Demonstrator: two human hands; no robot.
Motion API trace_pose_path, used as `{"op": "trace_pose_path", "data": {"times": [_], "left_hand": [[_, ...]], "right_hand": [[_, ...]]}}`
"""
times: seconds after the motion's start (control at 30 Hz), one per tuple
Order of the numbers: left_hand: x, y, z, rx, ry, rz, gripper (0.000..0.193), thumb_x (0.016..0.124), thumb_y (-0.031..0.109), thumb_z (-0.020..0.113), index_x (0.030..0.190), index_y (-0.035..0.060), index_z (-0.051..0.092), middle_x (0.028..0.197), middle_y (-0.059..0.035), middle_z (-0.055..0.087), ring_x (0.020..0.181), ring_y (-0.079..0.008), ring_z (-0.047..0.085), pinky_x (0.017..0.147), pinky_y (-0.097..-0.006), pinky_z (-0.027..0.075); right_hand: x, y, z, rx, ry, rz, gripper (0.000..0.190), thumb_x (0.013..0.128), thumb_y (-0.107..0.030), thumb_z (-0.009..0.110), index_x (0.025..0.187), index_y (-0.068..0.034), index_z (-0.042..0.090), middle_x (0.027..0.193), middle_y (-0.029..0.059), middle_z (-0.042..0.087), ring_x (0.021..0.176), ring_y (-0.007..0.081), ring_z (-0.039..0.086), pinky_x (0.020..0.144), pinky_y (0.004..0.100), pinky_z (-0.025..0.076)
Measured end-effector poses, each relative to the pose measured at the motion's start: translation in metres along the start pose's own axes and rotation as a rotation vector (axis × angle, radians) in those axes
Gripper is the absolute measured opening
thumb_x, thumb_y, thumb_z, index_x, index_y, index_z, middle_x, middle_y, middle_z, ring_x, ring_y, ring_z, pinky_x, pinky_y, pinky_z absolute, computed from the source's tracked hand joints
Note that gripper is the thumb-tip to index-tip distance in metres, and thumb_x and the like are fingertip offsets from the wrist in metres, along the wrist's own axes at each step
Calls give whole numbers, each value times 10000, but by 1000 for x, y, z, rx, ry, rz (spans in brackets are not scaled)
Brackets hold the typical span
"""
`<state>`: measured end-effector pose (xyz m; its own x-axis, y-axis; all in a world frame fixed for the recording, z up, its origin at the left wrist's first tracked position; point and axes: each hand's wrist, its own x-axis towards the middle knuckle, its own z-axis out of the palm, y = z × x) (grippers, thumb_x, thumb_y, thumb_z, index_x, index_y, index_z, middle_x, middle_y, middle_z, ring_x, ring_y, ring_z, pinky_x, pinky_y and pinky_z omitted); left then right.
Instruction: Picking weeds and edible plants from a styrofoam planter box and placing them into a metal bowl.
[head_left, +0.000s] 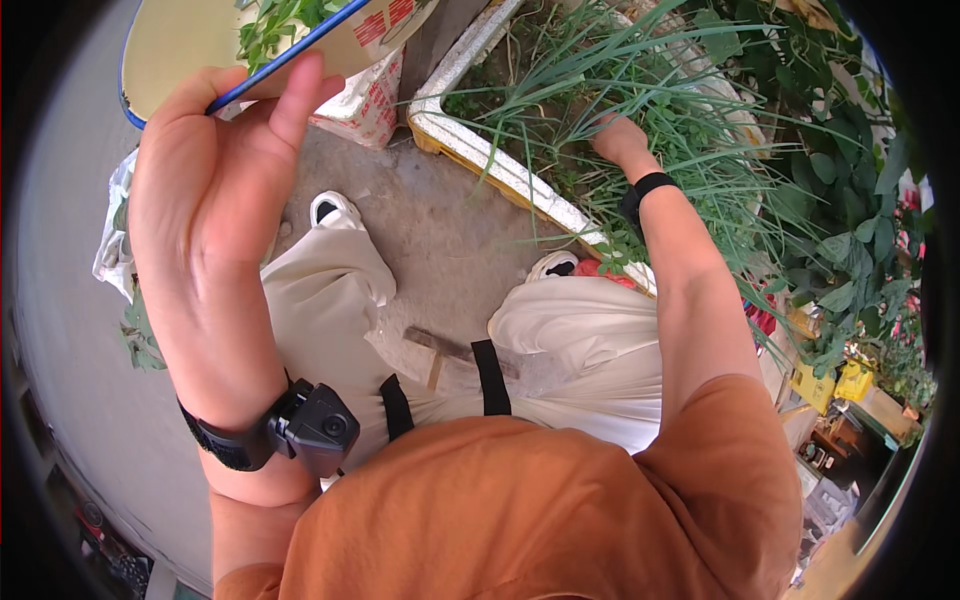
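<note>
My left hand (225, 150) grips the blue rim of a cream enamel basin (180, 45) at the upper left, thumb inside and fingers underneath. Leafy green sprigs (281, 34) lie in the basin. My right hand (621, 139) reaches down among long, thin green leaves (675, 97), which look like scallions, and low leafy plants. These grow in soil inside a white foam planter box (517, 176) at the upper right. The right fingertips are hidden by leaves and soil, so whether they hold anything does not show.
A white bag with red print (367, 105) stands beside the planter. Broad-leaved plants (840, 247) crowd the right side. A piece of wood (442, 345) lies on the concrete between my legs. A white plastic bag (116, 232) is at the left, and a red bag (600, 271) touches the planter's near corner.
</note>
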<state>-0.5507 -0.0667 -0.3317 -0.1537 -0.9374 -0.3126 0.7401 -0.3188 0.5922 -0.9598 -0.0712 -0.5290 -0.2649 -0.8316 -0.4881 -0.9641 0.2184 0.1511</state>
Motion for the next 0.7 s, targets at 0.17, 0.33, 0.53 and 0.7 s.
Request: {"op": "trace_pose_path", "data": {"times": [0.17, 0.33, 0.53, 0.7], "left_hand": [[6, 3, 5, -11, 99, -21, 268, 882, -41, 415, 1137, -117, 381, 1145, -242, 486, 1017, -373, 548, 863, -481, 535], [3, -1, 11, -7, 107, -11, 314, 898, -23, 415, 1180, -136, 337, 1179, -283, 452, 1071, -474, 487, 870, -475, 532], [-2, -5, 17, 1, 80, -9, 396, 891, -27, 417, 1226, -164, 256, 1262, -355, 318, 1112, -589, 379, 869, -461, 532], [-5, -6, 21, -61, 145, -16, 408, 922, -6, 392, 1272, -150, 242, 1350, -302, 279, 1188, -599, 299, 876, -423, 545]], "right_hand": [[-27, -3, -36, 593, 153, -169, 215, 868, -196, 470, 953, -31, 579, 858, 126, 636, 819, 256, 628, 706, 375, 494], [-104, -3, -91, 898, 57, -403, 167, 857, -190, 507, 851, -30, 554, 700, 1, 532, 640, 95, 492, 610, 275, 439], [-148, 3, -56, 235, -776, -270, 212, 773, -270, 588, 760, -64, 632, 630, -9, 521, 555, 121, 451, 512, 277, 375], [-133, 41, -32, -197, -373, -66, 418, 774, -286, 607, 1077, 0, 629, 1072, 207, 625, 955, 319, 618, 821, 404, 472]]}}
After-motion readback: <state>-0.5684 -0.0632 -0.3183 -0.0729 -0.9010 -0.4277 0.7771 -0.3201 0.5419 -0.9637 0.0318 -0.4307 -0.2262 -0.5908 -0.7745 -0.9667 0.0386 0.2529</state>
